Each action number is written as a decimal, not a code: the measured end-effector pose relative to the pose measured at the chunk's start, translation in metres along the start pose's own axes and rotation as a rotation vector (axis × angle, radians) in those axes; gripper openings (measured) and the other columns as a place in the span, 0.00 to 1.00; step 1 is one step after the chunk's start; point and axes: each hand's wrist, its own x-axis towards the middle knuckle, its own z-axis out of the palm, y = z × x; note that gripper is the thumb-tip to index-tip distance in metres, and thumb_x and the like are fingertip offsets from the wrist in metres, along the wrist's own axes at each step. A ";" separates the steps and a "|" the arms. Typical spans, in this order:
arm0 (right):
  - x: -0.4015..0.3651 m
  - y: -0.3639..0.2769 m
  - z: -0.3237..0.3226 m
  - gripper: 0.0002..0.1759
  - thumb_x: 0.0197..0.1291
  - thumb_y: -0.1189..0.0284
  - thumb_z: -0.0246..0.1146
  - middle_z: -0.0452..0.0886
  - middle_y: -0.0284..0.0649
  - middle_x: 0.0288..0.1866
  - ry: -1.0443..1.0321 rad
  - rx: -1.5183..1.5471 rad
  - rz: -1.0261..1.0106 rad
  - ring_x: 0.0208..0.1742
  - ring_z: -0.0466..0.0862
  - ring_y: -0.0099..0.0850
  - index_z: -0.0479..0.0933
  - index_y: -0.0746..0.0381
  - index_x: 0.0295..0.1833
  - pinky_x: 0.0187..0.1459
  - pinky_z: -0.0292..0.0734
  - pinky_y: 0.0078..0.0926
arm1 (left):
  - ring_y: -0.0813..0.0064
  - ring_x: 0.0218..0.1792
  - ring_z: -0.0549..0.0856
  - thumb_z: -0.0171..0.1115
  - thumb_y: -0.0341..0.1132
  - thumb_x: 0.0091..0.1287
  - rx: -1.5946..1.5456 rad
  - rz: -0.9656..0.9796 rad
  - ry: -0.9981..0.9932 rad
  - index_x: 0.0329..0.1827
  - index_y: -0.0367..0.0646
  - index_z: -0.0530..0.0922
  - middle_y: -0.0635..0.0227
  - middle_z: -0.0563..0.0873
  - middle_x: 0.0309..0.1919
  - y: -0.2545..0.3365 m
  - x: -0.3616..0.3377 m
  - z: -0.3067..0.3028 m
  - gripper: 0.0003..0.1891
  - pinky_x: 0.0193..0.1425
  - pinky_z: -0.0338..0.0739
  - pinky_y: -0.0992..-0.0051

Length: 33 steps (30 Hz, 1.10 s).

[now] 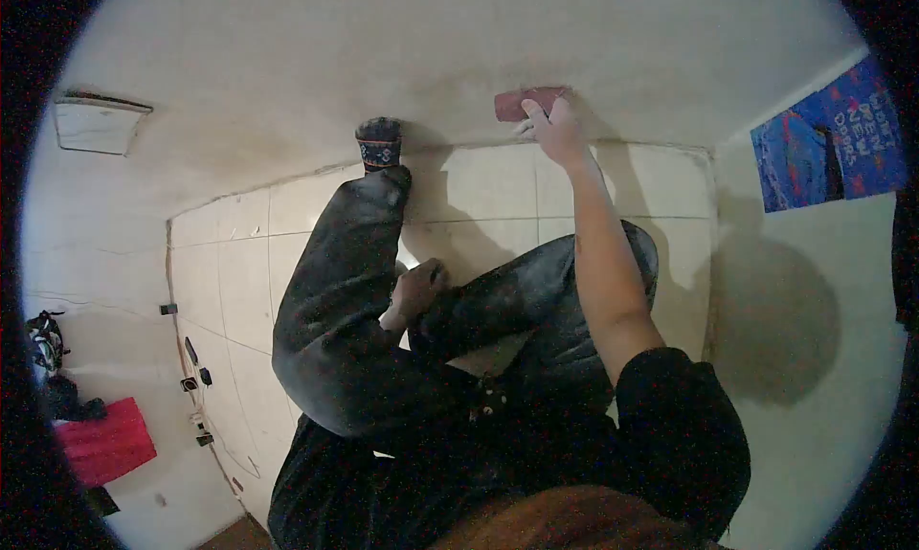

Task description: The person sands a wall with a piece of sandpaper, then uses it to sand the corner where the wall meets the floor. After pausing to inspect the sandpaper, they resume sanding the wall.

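Brown shape [574, 519] at bottom, closest to me; beyond, R hand [559, 136] grips reddish block [517, 106] at wall [459, 43]. Looks light, stiff, prob rough, not slippery; I'd hold its long edges. L hand [419, 289]: fingers part hidden, can't tell if gripping

At one o'clock, in my right hand [555, 129], a dull red oblong block [514, 106] looks matt, its material unclear. At twelve, an off-white wall [431, 33], matt and smudged. At ten, pale cream floor tiles [311, 201], smooth. My dark grey trousers [335, 291] are matt cloth; at eleven, a dark patterned sock [380, 150], knit-looking.
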 end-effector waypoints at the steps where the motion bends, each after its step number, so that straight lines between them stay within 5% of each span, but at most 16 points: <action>1: 0.001 -0.007 0.001 0.28 0.69 0.52 0.61 0.85 0.51 0.43 0.043 -0.017 -0.076 0.44 0.86 0.39 0.77 0.70 0.53 0.49 0.77 0.39 | 0.46 0.48 0.84 0.55 0.47 0.71 0.028 0.008 -0.006 0.51 0.46 0.79 0.51 0.86 0.43 0.000 -0.001 0.001 0.16 0.53 0.78 0.54; 4: 0.009 -0.027 -0.016 0.27 0.68 0.54 0.63 0.85 0.51 0.45 -0.165 0.292 0.223 0.46 0.86 0.42 0.77 0.71 0.53 0.50 0.77 0.40 | 0.45 0.48 0.84 0.55 0.47 0.71 0.068 0.034 0.001 0.50 0.45 0.79 0.49 0.86 0.43 0.000 -0.004 -0.001 0.16 0.53 0.78 0.54; 7: 0.010 -0.025 -0.015 0.28 0.67 0.54 0.63 0.84 0.54 0.48 -0.218 0.442 0.223 0.54 0.83 0.45 0.76 0.72 0.53 0.54 0.75 0.40 | 0.45 0.47 0.84 0.54 0.46 0.71 -0.048 -0.019 0.030 0.49 0.43 0.78 0.49 0.86 0.42 0.005 -0.006 0.000 0.16 0.51 0.78 0.52; 10: 0.000 -0.003 -0.004 0.26 0.68 0.55 0.63 0.85 0.53 0.47 -0.046 -0.075 0.051 0.51 0.84 0.44 0.77 0.71 0.53 0.52 0.76 0.39 | 0.44 0.47 0.84 0.54 0.46 0.71 -0.069 -0.050 0.013 0.48 0.43 0.79 0.49 0.86 0.42 0.012 -0.003 -0.010 0.16 0.51 0.78 0.52; 13: 0.004 -0.049 -0.014 0.24 0.68 0.57 0.63 0.85 0.52 0.48 0.049 0.241 -0.110 0.52 0.84 0.44 0.77 0.70 0.53 0.53 0.76 0.40 | 0.44 0.47 0.84 0.54 0.47 0.71 -0.116 -0.079 0.036 0.48 0.43 0.79 0.49 0.86 0.43 0.031 -0.008 -0.027 0.16 0.51 0.78 0.52; 16: 0.012 -0.032 -0.010 0.22 0.69 0.58 0.62 0.85 0.51 0.50 -0.117 0.348 0.089 0.52 0.84 0.45 0.78 0.69 0.52 0.54 0.75 0.40 | 0.44 0.46 0.85 0.54 0.47 0.71 -0.078 -0.010 0.037 0.49 0.44 0.79 0.49 0.86 0.44 0.011 -0.005 -0.009 0.16 0.51 0.78 0.52; 19: 0.002 -0.041 -0.023 0.22 0.69 0.59 0.61 0.85 0.50 0.50 -0.204 0.047 0.198 0.51 0.84 0.43 0.78 0.69 0.52 0.55 0.76 0.38 | 0.45 0.47 0.84 0.53 0.47 0.72 -0.063 -0.056 0.010 0.50 0.45 0.79 0.50 0.86 0.45 0.012 -0.001 -0.012 0.16 0.52 0.78 0.52; 22: 0.001 -0.039 -0.015 0.18 0.70 0.61 0.63 0.85 0.42 0.41 -0.027 0.024 -0.034 0.40 0.86 0.34 0.78 0.68 0.48 0.42 0.78 0.32 | 0.45 0.48 0.84 0.53 0.48 0.72 -0.106 -0.112 -0.002 0.50 0.45 0.78 0.50 0.86 0.45 0.025 -0.005 -0.020 0.17 0.52 0.78 0.53; 25: 0.009 -0.046 -0.021 0.17 0.70 0.63 0.62 0.85 0.44 0.41 -0.132 0.421 0.013 0.36 0.86 0.31 0.78 0.68 0.48 0.40 0.77 0.29 | 0.46 0.49 0.84 0.53 0.48 0.72 -0.079 -0.088 0.032 0.50 0.45 0.78 0.50 0.86 0.44 0.025 -0.009 -0.020 0.17 0.52 0.77 0.54; 28: 0.013 -0.002 -0.002 0.15 0.70 0.64 0.62 0.86 0.41 0.40 -0.100 0.259 0.025 0.35 0.86 0.29 0.79 0.67 0.49 0.39 0.77 0.28 | 0.47 0.48 0.85 0.53 0.48 0.71 -0.143 -0.128 0.018 0.48 0.44 0.78 0.50 0.86 0.43 0.031 -0.007 -0.026 0.16 0.50 0.78 0.53; 31: 0.007 0.008 0.009 0.20 0.71 0.58 0.61 0.87 0.44 0.46 -0.003 0.053 -0.116 0.48 0.86 0.39 0.80 0.66 0.51 0.52 0.77 0.37 | 0.47 0.47 0.85 0.54 0.46 0.71 -0.149 -0.117 0.017 0.46 0.44 0.78 0.50 0.86 0.42 0.031 -0.003 -0.030 0.15 0.50 0.78 0.54; 33: 0.007 -0.049 -0.018 0.21 0.71 0.58 0.61 0.86 0.45 0.48 -0.164 0.306 0.027 0.51 0.85 0.39 0.79 0.67 0.53 0.54 0.76 0.37 | 0.48 0.46 0.85 0.55 0.46 0.71 -0.116 -0.067 0.060 0.46 0.44 0.79 0.51 0.86 0.41 0.034 -0.008 -0.028 0.14 0.49 0.78 0.54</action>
